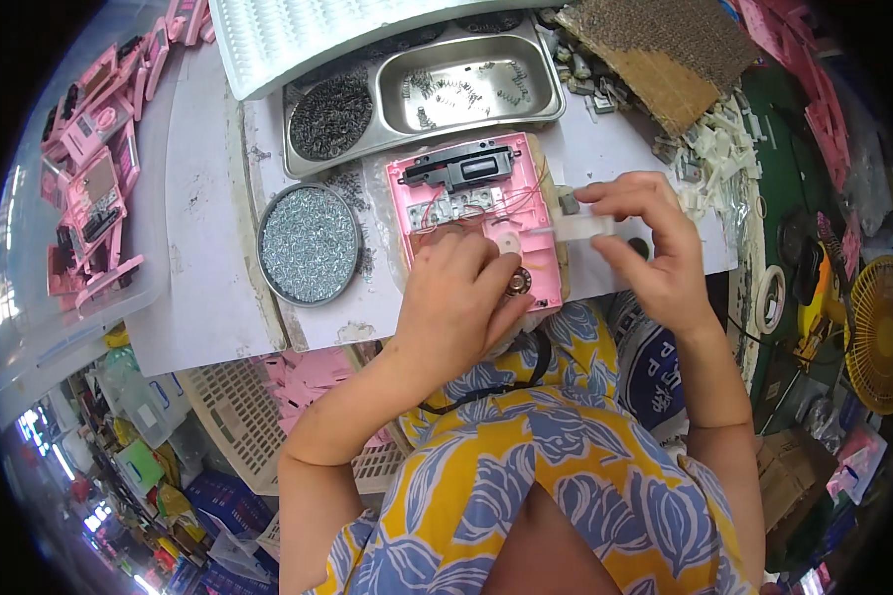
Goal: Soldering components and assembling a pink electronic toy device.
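A pink plastic case (538,250) lies with its inside up at the middle of the table. Inside it are a black plastic module (458,169), thin red wires, metal contact plates (453,208) and a small round dark part (519,282). My left hand (454,293) bends over the case's lower left part, its fingertips down among the inner parts and its thumb near the round part. Just right of the case, my right hand (658,243) pinches a translucent white plastic piece (583,227) between thumb and fingers. My left fingers hide the case's lower left corner.
Left of the case stands a round dish of small silver screws (310,244). Behind it, a metal tray (551,111) holds springs. White plastic pieces (719,149) and cardboard (665,59) lie at the back right. A clear bin (149,283) of pink parts is far left; a yellow fan (878,332) stands right.
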The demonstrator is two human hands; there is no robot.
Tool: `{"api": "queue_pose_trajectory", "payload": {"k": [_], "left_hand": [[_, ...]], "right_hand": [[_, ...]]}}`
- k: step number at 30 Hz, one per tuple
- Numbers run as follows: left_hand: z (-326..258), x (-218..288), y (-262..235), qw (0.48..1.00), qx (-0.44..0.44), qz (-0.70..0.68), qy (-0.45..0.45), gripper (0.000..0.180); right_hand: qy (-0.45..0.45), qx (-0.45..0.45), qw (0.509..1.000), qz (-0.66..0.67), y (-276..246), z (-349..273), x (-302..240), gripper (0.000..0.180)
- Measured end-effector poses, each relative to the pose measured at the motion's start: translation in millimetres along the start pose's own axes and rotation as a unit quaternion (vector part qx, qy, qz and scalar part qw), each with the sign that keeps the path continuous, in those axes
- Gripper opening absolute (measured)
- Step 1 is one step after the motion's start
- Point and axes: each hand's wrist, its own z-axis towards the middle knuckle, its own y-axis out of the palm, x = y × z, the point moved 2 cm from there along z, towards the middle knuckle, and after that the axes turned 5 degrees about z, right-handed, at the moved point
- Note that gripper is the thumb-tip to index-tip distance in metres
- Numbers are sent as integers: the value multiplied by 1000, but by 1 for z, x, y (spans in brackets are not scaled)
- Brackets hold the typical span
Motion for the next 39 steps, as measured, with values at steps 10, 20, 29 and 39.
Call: {"api": "queue_pose_trajectory", "payload": {"k": [10, 20, 29, 39], "left_hand": [[-28, -13, 6, 993, 96, -61, 26, 44], [-36, -20, 18, 982, 119, -143, 24, 69], [-22, -14, 4, 996, 4, -81, 34, 83], [-16, -6, 5, 999, -26, 1, 43, 79]], "right_hand": [[-147, -40, 979, -135, 27, 18, 1, 32], [-97, -35, 995, -8, 35, 16, 30, 28], [-120, -57, 977, -168, 39, 21, 1, 27], [53, 23, 939, -339, -17, 49, 31, 30]]}}
